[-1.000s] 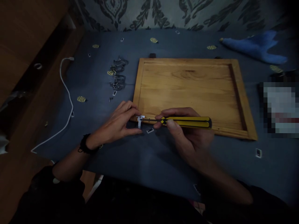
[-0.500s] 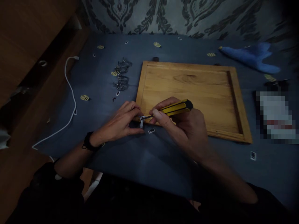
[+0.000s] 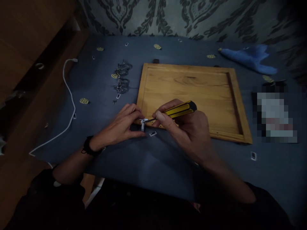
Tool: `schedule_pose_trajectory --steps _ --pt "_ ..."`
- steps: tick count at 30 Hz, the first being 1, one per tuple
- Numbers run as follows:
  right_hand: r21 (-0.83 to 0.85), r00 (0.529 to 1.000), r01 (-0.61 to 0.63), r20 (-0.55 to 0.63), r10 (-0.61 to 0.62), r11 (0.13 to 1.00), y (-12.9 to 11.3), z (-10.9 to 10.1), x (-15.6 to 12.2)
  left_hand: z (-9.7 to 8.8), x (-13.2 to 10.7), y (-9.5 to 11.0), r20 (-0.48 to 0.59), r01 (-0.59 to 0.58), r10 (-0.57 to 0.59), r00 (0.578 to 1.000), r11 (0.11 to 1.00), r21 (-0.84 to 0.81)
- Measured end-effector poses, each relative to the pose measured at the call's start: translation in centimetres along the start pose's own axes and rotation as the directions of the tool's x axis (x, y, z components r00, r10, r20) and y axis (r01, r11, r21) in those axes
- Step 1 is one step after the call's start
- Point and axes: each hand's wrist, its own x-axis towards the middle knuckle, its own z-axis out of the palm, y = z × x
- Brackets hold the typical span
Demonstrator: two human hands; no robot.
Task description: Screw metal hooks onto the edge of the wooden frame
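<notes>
My left hand point(image 3: 121, 126) pinches a small silver metal bracket point(image 3: 143, 123) against the near left corner of a wooden board point(image 3: 192, 92). My right hand point(image 3: 187, 127) is closed round a yellow and black screwdriver point(image 3: 178, 110). Its thin shaft points left and its tip meets the top of the bracket. The handle slants up to the right above the board. A black band sits on my left wrist.
A heap of several metal brackets point(image 3: 121, 78) lies left of the board. A white cable point(image 3: 68, 99) runs along the left of the blue cloth. A blue fuzzy thing point(image 3: 249, 57) lies far right. Small tags point(image 3: 153, 134) dot the cloth.
The screwdriver went from lying flat along the board's near edge to slanting up, its handle raised. My right hand has slid closer to the bracket. My left hand has stayed put.
</notes>
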Motion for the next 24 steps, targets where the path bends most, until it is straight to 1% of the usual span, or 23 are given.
schedule_pose_trajectory --steps 5,8,12,18,24 --pt "0.043 0.998 -0.019 -0.061 0.022 0.999 -0.11 -0.37 -0.27 -0.15 -0.02 0.05 0.017 0.011 -0.011 1.000 1.000 -0.007" --pt "0.019 0.999 -0.008 -0.052 0.009 1.000 -0.01 -0.57 -0.36 -0.15 -0.06 -0.01 0.008 0.000 0.000 1.000 1.000 0.000" --pt "0.022 0.998 -0.043 -0.037 0.044 0.999 0.23 -0.50 -0.44 -0.12 -0.08 -0.02 0.002 -0.002 0.002 1.000 1.000 -0.001" --pt "-0.007 1.000 -0.009 -0.027 0.008 1.000 0.58 -0.25 -0.40 -0.12 -0.08 0.01 -0.001 -0.005 0.005 1.000 1.000 0.000" --pt "0.019 0.999 -0.032 -0.029 0.033 0.999 0.52 -0.15 -0.40 -0.14 -0.12 -0.08 0.002 -0.009 0.009 1.000 1.000 0.001"
